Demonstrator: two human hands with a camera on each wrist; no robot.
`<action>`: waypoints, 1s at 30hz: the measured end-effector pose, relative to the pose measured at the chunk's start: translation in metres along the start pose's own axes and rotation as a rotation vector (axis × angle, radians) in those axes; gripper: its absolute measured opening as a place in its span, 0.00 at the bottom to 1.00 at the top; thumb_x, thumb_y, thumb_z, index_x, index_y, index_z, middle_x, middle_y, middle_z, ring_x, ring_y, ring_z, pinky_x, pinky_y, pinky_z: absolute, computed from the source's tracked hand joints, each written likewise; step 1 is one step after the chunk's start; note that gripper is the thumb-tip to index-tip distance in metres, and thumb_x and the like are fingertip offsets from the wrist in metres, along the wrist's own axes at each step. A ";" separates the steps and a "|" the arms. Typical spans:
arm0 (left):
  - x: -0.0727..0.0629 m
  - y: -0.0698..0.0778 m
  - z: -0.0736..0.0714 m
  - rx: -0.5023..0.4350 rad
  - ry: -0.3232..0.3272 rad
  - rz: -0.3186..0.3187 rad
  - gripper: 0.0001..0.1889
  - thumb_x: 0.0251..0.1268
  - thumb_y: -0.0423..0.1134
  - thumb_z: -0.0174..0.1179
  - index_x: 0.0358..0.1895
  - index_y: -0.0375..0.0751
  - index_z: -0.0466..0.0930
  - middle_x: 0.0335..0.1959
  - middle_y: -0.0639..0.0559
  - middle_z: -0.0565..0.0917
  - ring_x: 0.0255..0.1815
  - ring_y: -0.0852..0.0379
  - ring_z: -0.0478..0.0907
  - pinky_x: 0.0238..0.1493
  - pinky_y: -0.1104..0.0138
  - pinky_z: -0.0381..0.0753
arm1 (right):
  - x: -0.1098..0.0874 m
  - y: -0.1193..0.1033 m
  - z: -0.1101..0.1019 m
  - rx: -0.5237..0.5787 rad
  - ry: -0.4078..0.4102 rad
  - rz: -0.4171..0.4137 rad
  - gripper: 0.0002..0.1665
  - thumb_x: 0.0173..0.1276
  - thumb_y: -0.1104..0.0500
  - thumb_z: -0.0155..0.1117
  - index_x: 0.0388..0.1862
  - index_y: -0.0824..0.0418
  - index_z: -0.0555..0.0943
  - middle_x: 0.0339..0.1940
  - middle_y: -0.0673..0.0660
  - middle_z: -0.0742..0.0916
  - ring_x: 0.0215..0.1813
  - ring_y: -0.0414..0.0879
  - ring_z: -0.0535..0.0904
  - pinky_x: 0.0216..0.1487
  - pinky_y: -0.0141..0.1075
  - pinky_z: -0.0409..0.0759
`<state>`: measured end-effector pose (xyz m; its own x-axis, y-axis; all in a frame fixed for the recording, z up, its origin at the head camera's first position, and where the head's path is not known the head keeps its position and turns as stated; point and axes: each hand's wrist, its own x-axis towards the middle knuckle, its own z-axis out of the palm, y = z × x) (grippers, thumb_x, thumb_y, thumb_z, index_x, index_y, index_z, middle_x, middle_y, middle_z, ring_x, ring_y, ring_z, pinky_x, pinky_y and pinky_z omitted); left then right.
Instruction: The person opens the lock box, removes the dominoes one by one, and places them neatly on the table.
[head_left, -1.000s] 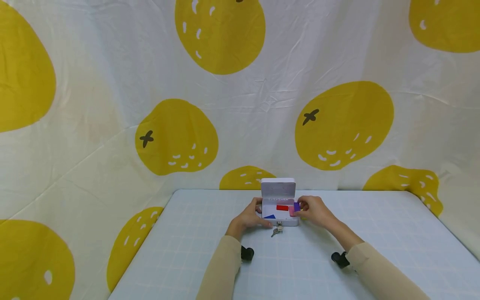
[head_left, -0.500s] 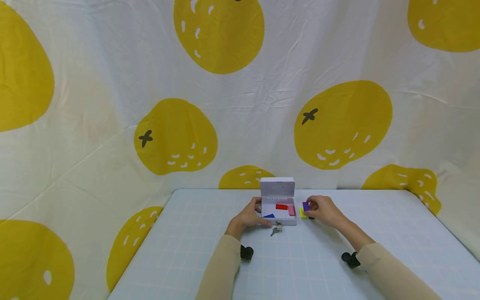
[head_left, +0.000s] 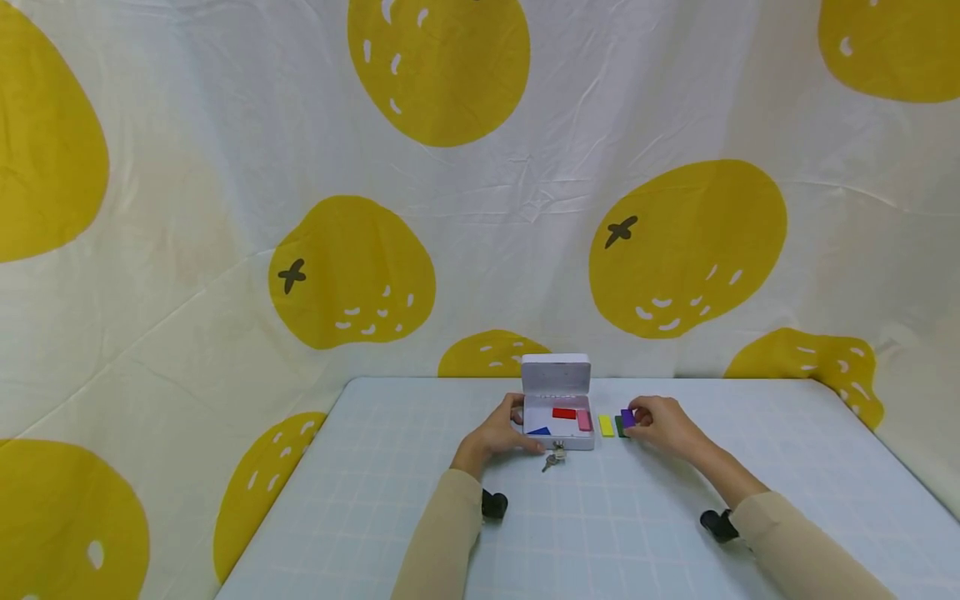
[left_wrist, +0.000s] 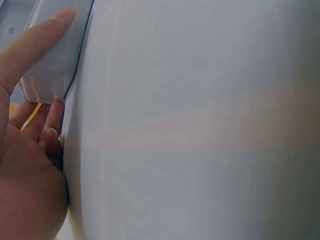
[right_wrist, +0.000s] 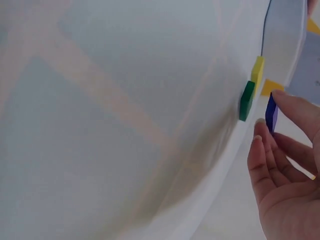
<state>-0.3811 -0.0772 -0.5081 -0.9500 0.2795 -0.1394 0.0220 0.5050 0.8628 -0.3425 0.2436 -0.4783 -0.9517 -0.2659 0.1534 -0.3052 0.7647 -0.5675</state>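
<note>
A small white metal lock box stands with its lid raised at the back of the table. My left hand grips its left front corner, thumb along the front and fingers at the side. Inside lie a red block, a pink block and a blue piece, partly hidden by the front wall. Thumb and fingers of my right hand pinch a purple block above the table. Beside it on the table are a green block and a yellow block, right of the box.
Keys hang from the lock at the box front and rest on the table. The pale checked tabletop reaches back to a white curtain with large yellow fruit prints.
My right hand has carried the purple block rightward, from the box's right edge past the yellow block to beside the green one. The left hand has stayed at the box.
</note>
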 end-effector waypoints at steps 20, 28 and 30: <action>0.001 -0.002 0.000 0.010 -0.005 0.018 0.49 0.44 0.41 0.84 0.70 0.55 0.63 0.51 0.51 0.75 0.54 0.49 0.71 0.65 0.49 0.71 | -0.003 0.020 -0.007 0.002 -0.070 0.084 0.23 0.64 0.61 0.75 0.54 0.72 0.80 0.38 0.58 0.84 0.41 0.51 0.77 0.46 0.45 0.79; -0.002 -0.001 -0.001 0.002 -0.003 0.018 0.49 0.44 0.42 0.84 0.70 0.55 0.63 0.50 0.50 0.75 0.54 0.48 0.71 0.66 0.47 0.70 | -0.001 0.021 -0.006 0.014 -0.091 0.122 0.23 0.64 0.61 0.75 0.54 0.71 0.81 0.39 0.57 0.84 0.42 0.50 0.76 0.46 0.45 0.79; -0.003 0.000 -0.001 -0.001 -0.001 0.015 0.49 0.44 0.41 0.84 0.70 0.55 0.63 0.50 0.50 0.75 0.55 0.48 0.71 0.67 0.47 0.70 | -0.001 0.021 -0.006 0.016 -0.099 0.125 0.24 0.65 0.61 0.75 0.55 0.72 0.80 0.40 0.57 0.84 0.42 0.50 0.76 0.46 0.45 0.79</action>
<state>-0.3788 -0.0787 -0.5072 -0.9492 0.2878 -0.1273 0.0357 0.5003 0.8651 -0.3484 0.2638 -0.4852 -0.9739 -0.2268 0.0005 -0.1835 0.7864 -0.5899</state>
